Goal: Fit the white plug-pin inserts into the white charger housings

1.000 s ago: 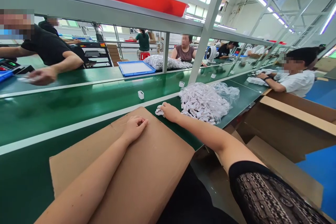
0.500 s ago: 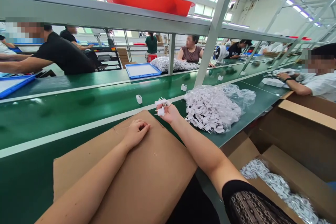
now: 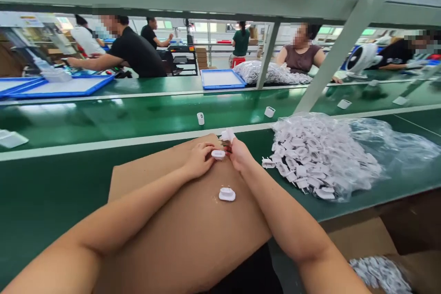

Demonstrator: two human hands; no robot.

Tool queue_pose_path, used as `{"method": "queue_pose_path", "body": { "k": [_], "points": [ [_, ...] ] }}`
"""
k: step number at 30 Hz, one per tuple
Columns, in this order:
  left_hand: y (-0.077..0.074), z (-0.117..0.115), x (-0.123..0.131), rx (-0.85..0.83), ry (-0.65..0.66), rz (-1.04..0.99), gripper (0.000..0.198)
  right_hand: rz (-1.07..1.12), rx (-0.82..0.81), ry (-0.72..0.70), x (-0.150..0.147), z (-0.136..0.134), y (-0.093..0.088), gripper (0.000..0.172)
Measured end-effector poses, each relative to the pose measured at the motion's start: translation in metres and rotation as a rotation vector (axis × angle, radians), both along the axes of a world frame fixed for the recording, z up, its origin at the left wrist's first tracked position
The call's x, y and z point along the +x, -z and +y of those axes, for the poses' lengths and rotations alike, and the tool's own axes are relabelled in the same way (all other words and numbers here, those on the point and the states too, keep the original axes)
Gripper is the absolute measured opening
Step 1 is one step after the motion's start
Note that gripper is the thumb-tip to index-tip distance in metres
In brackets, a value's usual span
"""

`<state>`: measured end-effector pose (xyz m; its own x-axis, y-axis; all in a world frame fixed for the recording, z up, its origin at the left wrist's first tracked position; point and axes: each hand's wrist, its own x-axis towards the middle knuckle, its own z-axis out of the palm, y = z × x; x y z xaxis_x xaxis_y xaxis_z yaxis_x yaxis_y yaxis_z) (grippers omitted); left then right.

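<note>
My left hand [image 3: 199, 161], fingers bent, pinches the near end of a white oval plug piece [image 3: 218, 154] above the cardboard sheet [image 3: 165, 211]. Close beside it on the right, my right hand [image 3: 240, 154] is closed around white plug pieces [image 3: 227, 135] with metal pins; how many it holds is hidden by the fingers. Another white plug piece [image 3: 227, 194] lies on the cardboard below both hands, its pins pointing away from me. To the right, a large heap of white plug pieces [image 3: 310, 156] spills from a clear plastic bag [image 3: 389, 140].
Behind the cardboard runs a green conveyor belt [image 3: 148, 117] carrying spaced white casings [image 3: 269, 111]. An open carton [image 3: 365, 239] with more pieces stands at the lower right. A slanted metal post [image 3: 330, 64] rises behind the heap. Co-workers sit across the belt, near blue-rimmed trays [image 3: 223, 86].
My right hand has drawn in beside my left, which has taken hold of a plug piece. One piece now lies on the cardboard. The view has turned left and down.
</note>
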<state>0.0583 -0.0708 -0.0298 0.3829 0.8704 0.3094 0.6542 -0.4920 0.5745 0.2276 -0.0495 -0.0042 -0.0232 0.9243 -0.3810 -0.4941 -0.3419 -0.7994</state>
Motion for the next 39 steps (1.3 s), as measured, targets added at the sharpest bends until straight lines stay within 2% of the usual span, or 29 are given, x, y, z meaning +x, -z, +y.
{"method": "queue_pose_path", "body": {
  "k": [2, 4, 7, 10, 13, 15, 18, 21, 23, 26, 28, 31, 34, 36, 39],
  "points": [
    [0.000, 0.008, -0.003, -0.051, -0.036, -0.033, 0.026, -0.006, -0.004, -0.007, 0.002, 0.001, -0.001, 0.016],
    [-0.001, 0.023, -0.010, -0.075, -0.135, -0.067, 0.028, 0.012, 0.000, -0.007, 0.003, 0.001, -0.005, 0.017],
    [-0.009, 0.061, -0.024, -0.027, -0.334, -0.074, 0.038, 0.080, 0.059, 0.025, 0.003, -0.002, -0.011, 0.014],
    [-0.020, 0.105, -0.036, 0.008, -0.469, -0.051, 0.059, 0.056, 0.124, 0.034, 0.002, -0.005, -0.013, 0.023],
    [-0.029, 0.139, -0.045, -0.005, -0.477, -0.010, 0.071, -0.063, 0.169, -0.018, 0.001, -0.008, -0.011, 0.032],
    [-0.032, 0.151, -0.050, -0.027, -0.438, 0.021, 0.065, -0.131, 0.212, -0.080, 0.000, -0.009, -0.009, 0.036],
    [-0.034, 0.155, -0.058, -0.052, -0.409, 0.063, 0.046, -0.189, 0.281, -0.146, -0.003, -0.010, -0.006, 0.039],
    [-0.038, 0.142, -0.063, -0.029, -0.420, 0.098, 0.037, -0.143, 0.332, -0.150, -0.006, -0.008, -0.007, 0.034],
    [-0.044, 0.122, -0.064, 0.010, -0.381, 0.118, 0.035, -0.082, 0.359, -0.139, -0.006, -0.008, -0.009, 0.029],
    [-0.051, 0.077, -0.058, 0.094, -0.220, 0.156, 0.037, -0.075, 0.403, -0.119, -0.006, -0.011, -0.012, 0.029],
    [-0.051, 0.040, -0.051, 0.130, -0.122, 0.183, 0.039, -0.118, 0.441, -0.112, -0.006, -0.015, -0.013, 0.033],
    [-0.042, -0.009, -0.040, 0.134, -0.078, 0.182, 0.041, -0.199, 0.510, -0.091, -0.007, -0.020, -0.013, 0.044],
    [-0.029, -0.042, -0.034, 0.085, -0.095, 0.109, 0.040, -0.326, 0.569, -0.159, -0.009, -0.026, -0.012, 0.053],
    [-0.023, -0.055, -0.034, 0.011, -0.113, 0.015, 0.042, -0.450, 0.608, -0.229, -0.011, -0.031, -0.012, 0.047],
    [-0.015, -0.065, -0.037, -0.149, -0.135, -0.187, 0.055, -0.633, 0.714, -0.272, -0.014, -0.041, -0.013, 0.029]
  ]
}}
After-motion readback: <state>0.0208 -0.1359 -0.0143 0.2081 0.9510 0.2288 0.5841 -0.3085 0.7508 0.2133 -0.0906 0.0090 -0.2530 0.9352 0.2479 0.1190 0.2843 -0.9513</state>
